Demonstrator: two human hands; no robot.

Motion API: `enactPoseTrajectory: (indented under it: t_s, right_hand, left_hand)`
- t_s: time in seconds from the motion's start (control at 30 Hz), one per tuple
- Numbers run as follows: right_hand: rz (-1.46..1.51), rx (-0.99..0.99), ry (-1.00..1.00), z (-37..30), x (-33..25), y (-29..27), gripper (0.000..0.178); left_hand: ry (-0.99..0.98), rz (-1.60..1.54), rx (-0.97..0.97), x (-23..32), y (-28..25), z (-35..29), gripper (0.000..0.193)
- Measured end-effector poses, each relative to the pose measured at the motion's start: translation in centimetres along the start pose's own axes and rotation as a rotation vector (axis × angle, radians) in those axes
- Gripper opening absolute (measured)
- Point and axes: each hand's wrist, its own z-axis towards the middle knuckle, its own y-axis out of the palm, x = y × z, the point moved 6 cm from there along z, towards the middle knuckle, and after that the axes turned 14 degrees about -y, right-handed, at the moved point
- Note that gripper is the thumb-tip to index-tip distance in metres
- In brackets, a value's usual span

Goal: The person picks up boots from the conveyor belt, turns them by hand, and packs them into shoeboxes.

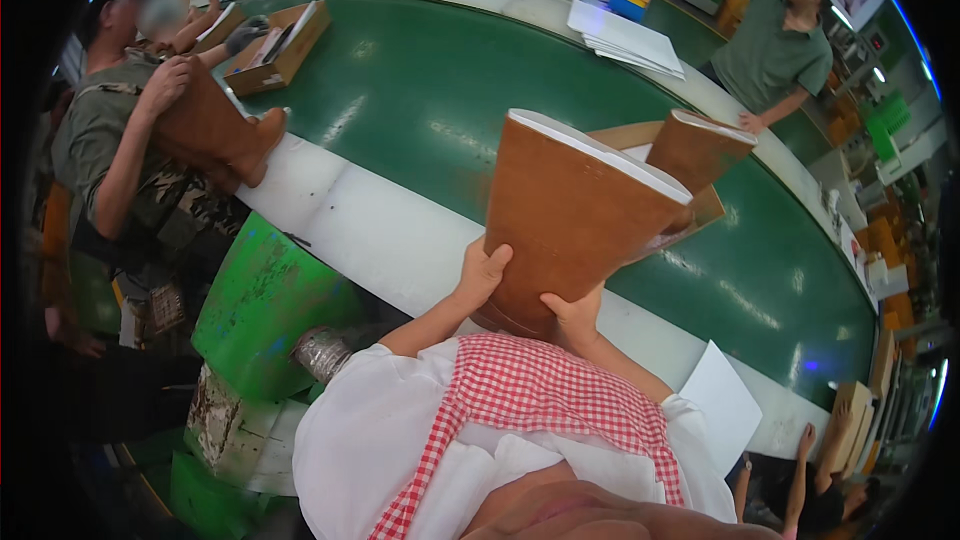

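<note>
A tall brown boot (575, 215) stands up in front of me, its wide shaft opening edged in white. My left hand (484, 272) grips the lower left side of the shaft, thumb on the near face. My right hand (577, 314) holds it lower on the right, thumb also pressed on the near face. The boot's foot is mostly hidden. Just behind it on the green belt, a second brown boot shaft (695, 148) rises from an open cardboard box (708, 212), partly covered by the boot I hold.
At the left a co-worker (120, 140) handles brown boots (225, 130) beside another cardboard box (280, 48). A green machine (265, 305) stands left of me. White sheets (622, 37) lie on the far ledge near another person (775, 50). A white sheet (718, 405) is at my right.
</note>
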Motion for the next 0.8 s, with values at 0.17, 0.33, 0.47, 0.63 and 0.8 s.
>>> enactPoseTrajectory:
  t_s: [0.17,0.33,0.47,0.63,0.8]
  right_hand:
    - [-0.043,-0.088,0.023,-1.3,1.4,0.8,0.089]
    - [0.015,-0.162,0.065,-0.7,1.5,2.5,0.093]
    - [-0.051,-0.293,0.037,-2.5,3.2,2.3,0.098]
    - [-0.178,-0.272,0.078,-3.0,3.6,1.9,0.088]
    - [-0.231,-0.184,0.106,-3.6,5.4,0.4,0.07]
  left_hand:
    - [0.137,0.055,0.077,4.1,-1.7,-0.5,0.058]
    - [0.164,-0.012,0.12,4.5,-3.0,-0.6,0.052]
    - [0.142,-0.012,0.224,3.8,-3.7,0.0,0.042]
    - [0.15,-0.002,0.239,3.6,-3.3,0.5,0.04]
    - [0.07,-0.096,0.179,2.1,-3.7,0.6,0.05]
